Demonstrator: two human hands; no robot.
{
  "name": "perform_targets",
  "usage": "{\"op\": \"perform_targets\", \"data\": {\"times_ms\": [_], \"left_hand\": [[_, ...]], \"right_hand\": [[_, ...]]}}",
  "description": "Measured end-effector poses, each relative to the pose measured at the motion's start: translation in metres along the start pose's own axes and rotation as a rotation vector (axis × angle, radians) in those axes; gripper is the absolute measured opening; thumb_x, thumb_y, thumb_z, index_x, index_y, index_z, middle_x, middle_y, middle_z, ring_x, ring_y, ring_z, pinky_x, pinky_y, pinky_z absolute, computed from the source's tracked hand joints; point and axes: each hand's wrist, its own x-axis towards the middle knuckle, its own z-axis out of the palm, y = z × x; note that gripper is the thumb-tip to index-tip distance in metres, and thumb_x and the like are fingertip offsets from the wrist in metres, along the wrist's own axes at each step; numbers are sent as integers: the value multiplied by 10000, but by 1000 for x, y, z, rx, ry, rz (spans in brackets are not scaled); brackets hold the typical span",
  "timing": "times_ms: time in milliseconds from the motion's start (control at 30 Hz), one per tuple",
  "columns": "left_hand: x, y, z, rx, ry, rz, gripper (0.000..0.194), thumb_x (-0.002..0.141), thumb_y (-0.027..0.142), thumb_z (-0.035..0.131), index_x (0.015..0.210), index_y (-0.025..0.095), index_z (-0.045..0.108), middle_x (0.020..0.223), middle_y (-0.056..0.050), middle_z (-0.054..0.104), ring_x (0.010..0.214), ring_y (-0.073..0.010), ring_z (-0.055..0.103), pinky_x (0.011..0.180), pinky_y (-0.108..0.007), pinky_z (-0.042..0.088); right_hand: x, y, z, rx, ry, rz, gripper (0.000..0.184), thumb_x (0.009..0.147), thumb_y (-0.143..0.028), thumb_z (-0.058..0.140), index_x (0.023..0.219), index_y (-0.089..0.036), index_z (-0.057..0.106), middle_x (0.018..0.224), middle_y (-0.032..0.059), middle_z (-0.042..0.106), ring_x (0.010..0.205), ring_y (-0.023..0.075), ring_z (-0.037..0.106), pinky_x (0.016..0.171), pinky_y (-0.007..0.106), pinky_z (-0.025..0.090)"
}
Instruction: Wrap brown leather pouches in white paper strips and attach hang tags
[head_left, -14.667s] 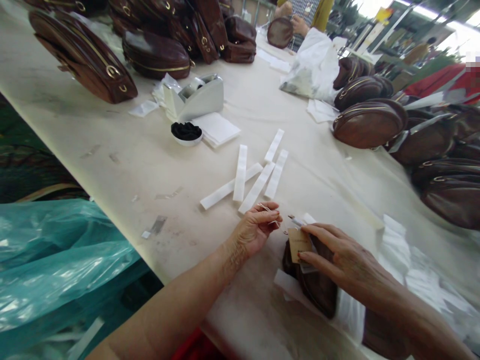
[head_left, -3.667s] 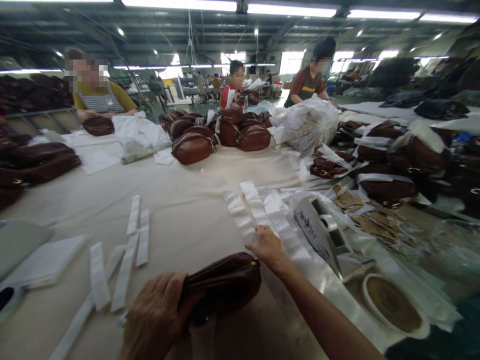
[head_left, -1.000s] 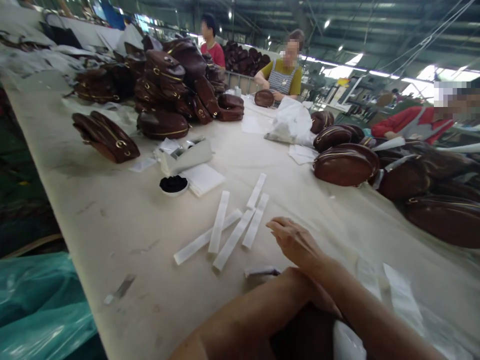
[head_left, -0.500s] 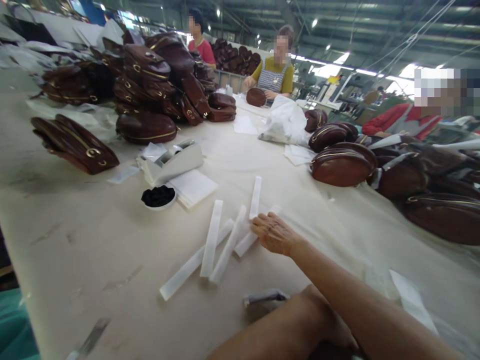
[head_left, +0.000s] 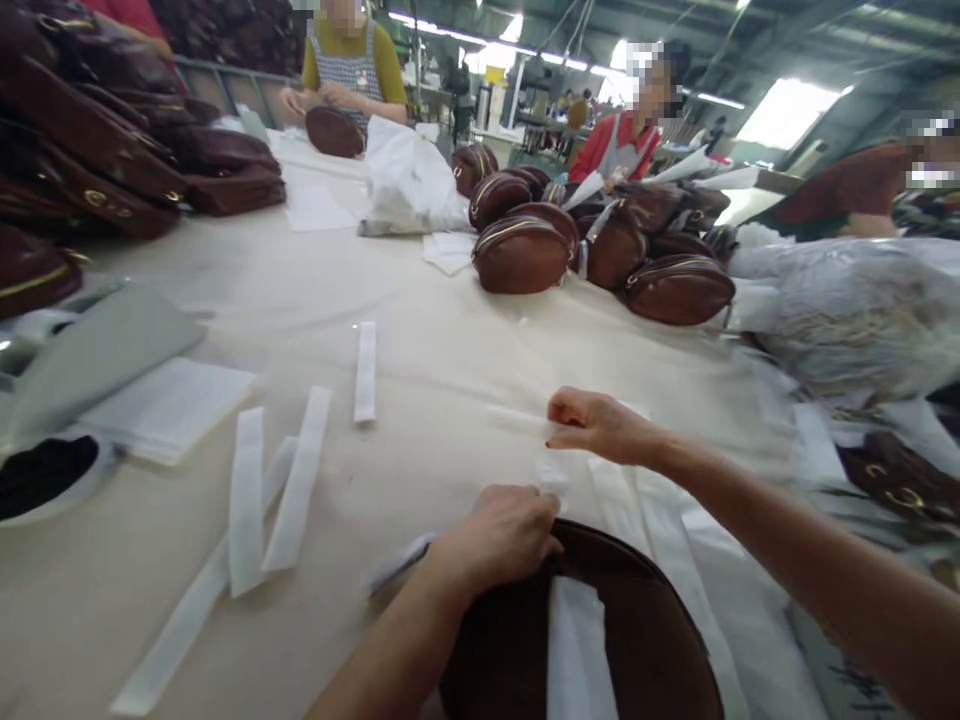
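Observation:
My left hand point(head_left: 510, 530) is closed on the top edge of a dark brown round leather bag point(head_left: 645, 610), low in the view. A white strip point(head_left: 577, 650) lies across the front of this bag, and the lower part of the bag is cut off by the frame. Above the bag, my right hand point(head_left: 589, 425) pinches a thin white paper strip point(head_left: 514, 415) that points left and is blurred. Something whitish and see-through point(head_left: 553, 475) shows between my hands. Several more white strips point(head_left: 298, 480) lie on the table to the left, some crossing each other.
Stacked white sheets point(head_left: 172, 405), a tape dispenser point(head_left: 97, 340) and a dish of black material point(head_left: 45, 480) stand at left. Brown bags point(head_left: 525, 250) pile up at both sides of the table point(head_left: 420, 300). Plastic wrapping point(head_left: 847, 310) heaps at right. Co-workers stand beyond.
My view has swung right. My right hand has lifted from the strips and moved right with one. My left hand and the brown bag have come into view.

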Motion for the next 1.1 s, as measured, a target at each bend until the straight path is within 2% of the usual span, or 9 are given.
{"op": "perform_targets", "data": {"times_ms": [100,200,367,533,600,733,833,967,1100], "left_hand": [[-1,6,-3,19,44,5,198,840,333,601,933,159,593,1009,-87,639,956,-242,607,793,-307,469],[-1,11,-5,40,42,-28,145,844,293,601,911,165,589,918,-65,644,888,-231,612,761,-312,468],[-2,19,-2,132,72,-18,105,857,252,577,884,152,594,889,-80,631,855,-249,594,750,-359,466],[-3,20,2,141,148,6,86,839,227,602,884,154,594,891,-67,613,869,-241,563,768,-377,460],[-3,19,1,122,175,8,101,818,238,636,875,165,598,960,-63,601,926,-243,547,803,-385,451],[-2,19,-2,92,88,-68,160,831,303,630,931,181,607,992,-62,610,942,-250,563,808,-388,454],[-1,20,-5,120,-9,-112,194,856,343,594,940,168,604,913,-65,637,884,-255,601,771,-382,466],[0,19,-4,139,-17,-110,187,874,348,567,928,172,599,912,-66,655,888,-260,624,764,-365,463],[3,14,2,91,-39,-109,193,880,359,555,910,173,597,876,-58,677,836,-242,648,694,-309,454]], "right_hand": [[-31,31,16,517,-73,92,190,683,-321,613,773,-165,550,673,-27,578,627,115,516,600,242,395],[-47,39,39,787,-126,148,207,632,-313,658,756,-161,592,663,-32,595,613,106,514,597,238,389],[-50,29,59,991,-239,225,151,572,-241,688,688,-154,644,618,-39,621,573,92,519,580,223,398],[-43,20,63,1068,-170,319,130,494,-168,713,607,-149,653,553,-50,604,538,76,499,543,195,390],[-41,19,68,1110,-204,332,101,501,-156,686,595,-150,650,540,-50,596,518,78,491,519,198,381],[-40,21,70,1080,-326,324,65,542,-159,628,599,-146,656,526,-49,578,481,77,467,489,203,359],[-45,26,57,914,-385,192,130,658,-222,601,710,-150,696,621,-26,624,562,104,525,568,220,410],[-71,28,43,501,-260,-62,248,839,-347,503,838,-196,700,857,29,661,808,174,600,771,276,457],[-103,26,61,316,-117,-22,240,887,-318,458,994,-228,653,980,53,628,892,177,602,827,284,460]]}}
